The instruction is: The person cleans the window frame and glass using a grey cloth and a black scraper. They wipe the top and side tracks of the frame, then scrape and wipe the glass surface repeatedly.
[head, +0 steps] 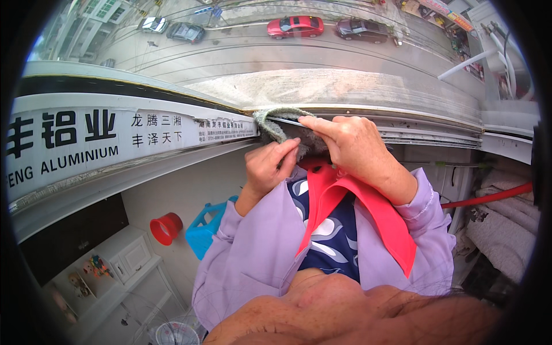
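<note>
My left hand [269, 166] pinches the lower part of a grey-green, fuzzy cloth [272, 129] at the window frame's inner corner. Over the sill track the cloth bends into a loop. My right hand [358, 144] grips a thin, flat metal tool [284, 122], its index finger stretched along the top. The tool's tip lies inside the cloth's fold; its handle is hidden in my palm. Both hands are close together at the window track [431, 133]. Red straps or cloth [366, 194] hang over my chest.
A white aluminium sash rail [164, 129] with a printed sticker runs left. Beyond the glass lies a street with a red car [295, 27]. Below are a blue plastic stool [205, 228], a red bucket [166, 228] and a white cabinet [133, 254]. A red pole [491, 195] extends right.
</note>
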`<action>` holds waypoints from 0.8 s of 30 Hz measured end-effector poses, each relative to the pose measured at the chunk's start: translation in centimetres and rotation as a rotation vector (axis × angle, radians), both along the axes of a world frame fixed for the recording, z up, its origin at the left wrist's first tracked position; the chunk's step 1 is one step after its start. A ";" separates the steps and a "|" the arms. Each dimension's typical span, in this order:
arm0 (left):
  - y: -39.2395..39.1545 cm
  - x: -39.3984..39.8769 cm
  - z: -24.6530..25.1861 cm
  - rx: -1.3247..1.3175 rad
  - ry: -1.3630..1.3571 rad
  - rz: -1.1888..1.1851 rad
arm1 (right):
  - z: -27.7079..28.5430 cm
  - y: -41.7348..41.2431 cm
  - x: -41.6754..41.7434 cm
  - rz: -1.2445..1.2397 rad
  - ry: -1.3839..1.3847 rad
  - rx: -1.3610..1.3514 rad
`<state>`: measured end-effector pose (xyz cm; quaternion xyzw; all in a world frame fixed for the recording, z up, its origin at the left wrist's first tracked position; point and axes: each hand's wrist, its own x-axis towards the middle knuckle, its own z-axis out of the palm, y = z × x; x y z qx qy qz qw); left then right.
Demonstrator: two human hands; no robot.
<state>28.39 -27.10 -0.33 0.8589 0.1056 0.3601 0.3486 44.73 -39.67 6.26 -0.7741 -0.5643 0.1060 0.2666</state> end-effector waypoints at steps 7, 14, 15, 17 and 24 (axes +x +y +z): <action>0.4 0.4 0.1 -0.010 0.004 -0.011 | 0.5 2.3 0.7 0.061 0.050 -0.043; 0.2 0.9 0.2 -0.044 -0.056 0.068 | 0.9 2.6 0.6 0.088 0.069 -0.038; 0.1 1.1 0.2 -0.046 -0.065 0.096 | 0.9 3.0 0.3 0.092 0.052 -0.036; -0.2 1.2 0.0 -0.073 -0.058 0.148 | 1.2 3.5 -0.3 0.089 0.006 -0.044; 0.0 1.2 -0.4 -0.130 -0.038 0.190 | 2.4 4.3 -3.0 0.072 -0.208 -0.122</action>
